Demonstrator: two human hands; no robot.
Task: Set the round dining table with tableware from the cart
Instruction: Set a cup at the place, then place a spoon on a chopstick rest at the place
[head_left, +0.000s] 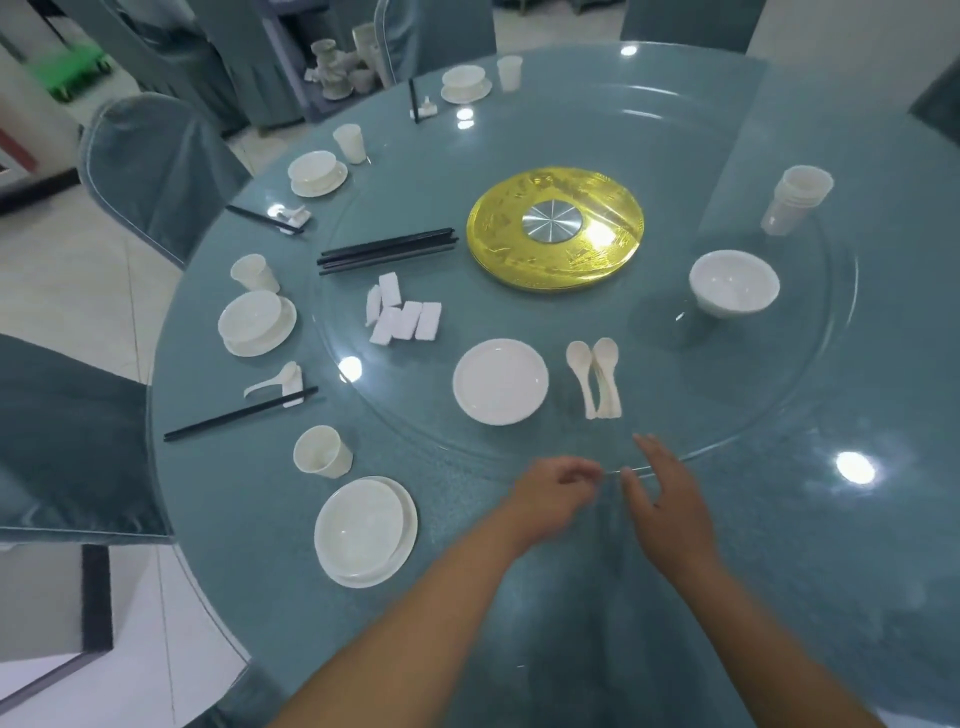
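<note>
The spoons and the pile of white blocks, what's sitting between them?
In the head view, a flat white plate lies on the glass turntable, between the spoons and the white blocks.

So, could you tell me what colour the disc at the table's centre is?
Gold disc with a silver metal hub, seen in the head view.
</note>
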